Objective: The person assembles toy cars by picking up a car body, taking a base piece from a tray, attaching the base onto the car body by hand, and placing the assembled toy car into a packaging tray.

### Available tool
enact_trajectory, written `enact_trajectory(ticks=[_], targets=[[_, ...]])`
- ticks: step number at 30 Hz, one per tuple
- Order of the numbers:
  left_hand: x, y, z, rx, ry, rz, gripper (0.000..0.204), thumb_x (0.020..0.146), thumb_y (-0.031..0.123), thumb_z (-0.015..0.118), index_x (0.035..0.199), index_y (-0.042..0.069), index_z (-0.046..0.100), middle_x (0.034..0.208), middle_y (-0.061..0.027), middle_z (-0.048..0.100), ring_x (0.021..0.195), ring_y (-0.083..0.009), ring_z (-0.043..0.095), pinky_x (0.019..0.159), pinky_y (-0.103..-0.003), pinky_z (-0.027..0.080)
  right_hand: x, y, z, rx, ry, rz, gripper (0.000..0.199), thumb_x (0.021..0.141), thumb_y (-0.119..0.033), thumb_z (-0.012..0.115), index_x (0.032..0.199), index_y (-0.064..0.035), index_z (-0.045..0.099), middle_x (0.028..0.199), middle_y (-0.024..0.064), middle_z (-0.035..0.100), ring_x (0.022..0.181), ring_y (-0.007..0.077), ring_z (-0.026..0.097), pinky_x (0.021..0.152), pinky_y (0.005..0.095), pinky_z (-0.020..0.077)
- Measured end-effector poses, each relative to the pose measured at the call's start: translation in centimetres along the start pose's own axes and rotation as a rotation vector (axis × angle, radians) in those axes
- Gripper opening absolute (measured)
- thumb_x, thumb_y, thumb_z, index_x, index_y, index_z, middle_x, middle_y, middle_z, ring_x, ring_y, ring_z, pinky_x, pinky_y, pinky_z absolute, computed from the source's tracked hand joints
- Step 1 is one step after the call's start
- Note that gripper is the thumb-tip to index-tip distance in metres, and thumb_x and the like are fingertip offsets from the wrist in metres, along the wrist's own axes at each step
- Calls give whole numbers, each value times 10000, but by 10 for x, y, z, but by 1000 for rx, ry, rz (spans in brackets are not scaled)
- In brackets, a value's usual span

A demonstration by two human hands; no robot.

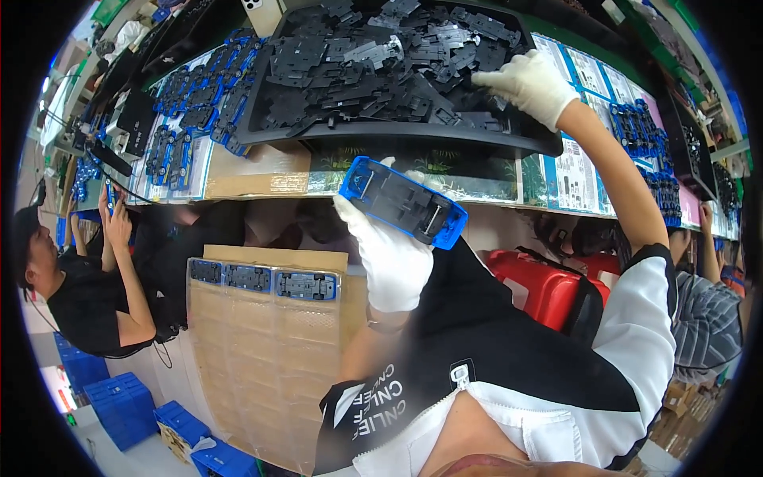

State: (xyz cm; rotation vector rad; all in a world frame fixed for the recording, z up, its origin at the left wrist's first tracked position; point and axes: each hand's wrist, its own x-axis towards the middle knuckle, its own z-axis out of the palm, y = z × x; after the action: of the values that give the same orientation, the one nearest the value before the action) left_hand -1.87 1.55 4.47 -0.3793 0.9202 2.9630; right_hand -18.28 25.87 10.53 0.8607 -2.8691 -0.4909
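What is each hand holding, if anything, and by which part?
The left hand holds a blue toy car by its long sides. Whether the right hand, at the tray of black parts, grips one cannot be told.

There were two white-gloved hands (391, 269) (531, 84), one blue-sided plastic toy car (400, 199), one large black plastic tray (397, 129), one clear compartmented plastic tray (266, 366) and three blue-edged black car undersides (248, 277) inside it (the heaped flat black plates (350, 60) overlapped beyond counting).
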Motion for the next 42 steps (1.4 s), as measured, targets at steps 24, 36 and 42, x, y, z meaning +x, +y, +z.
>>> enact_trajectory(ticks=[24, 36, 42], targets=[[-19, -17, 38, 48, 179, 140, 845, 974, 745, 225, 1446, 75, 430, 1312, -111, 559, 1151, -234, 557, 1060, -368, 390, -83, -192, -31, 742, 686, 311, 393, 740, -344, 754, 1114, -239, 693, 1084, 92, 635, 967, 304, 604, 901, 451, 451], [-7, -42, -9, 30, -152, 116, 637, 1051, 588, 291, 1499, 139, 352, 1368, -89, 499, 1258, -227, 488, 1104, -376, 362, -70, -216, -27, 441, 676, 416, 281, 755, -352, 743, 1029, -293, 718, 1071, 21, 616, 1011, 246, 591, 820, 436, 453], [-8, -44, 1, 104, 26, 34, 645, 980, 524, 573, 1427, 84, 424, 1307, -110, 535, 1223, -224, 524, 1078, -387, 404, -71, -189, -4, 706, 589, 219, 243, 849, -302, 657, 1070, -233, 728, 1028, 58, 662, 1028, 275, 598, 835, 448, 463]])
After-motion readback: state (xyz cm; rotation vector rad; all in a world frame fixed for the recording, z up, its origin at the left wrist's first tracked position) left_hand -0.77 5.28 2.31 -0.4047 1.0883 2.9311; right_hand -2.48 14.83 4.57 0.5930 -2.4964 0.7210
